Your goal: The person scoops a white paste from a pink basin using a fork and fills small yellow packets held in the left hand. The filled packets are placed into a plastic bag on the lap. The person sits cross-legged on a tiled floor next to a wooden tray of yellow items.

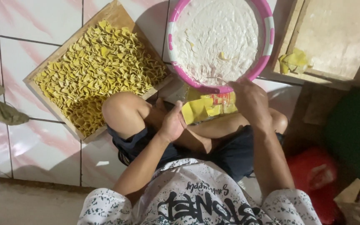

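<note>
1. Down on the tiled floor (pixel 42 141), cross-legged, mid-batch on wrapper folding: wooden tray (pixel 117 14) at left already heaped with folded yellow dumplings (pixel 101 66), so looks well along.
2. Left hand (pixel 172 123) pinched shut on one yellow wrapper square (pixel 189 112), off the stack of wrappers (pixel 207 106) resting on the lap.
3. Right hand (pixel 251 100) reaching into the near rim of the pink-and-white basin (pixel 267 37) of white paste (pixel 217 37); fingers curled, can't tell if anything is held.
4. Next move, best guess: needs a small dab of paste, then a neat fold.
</note>
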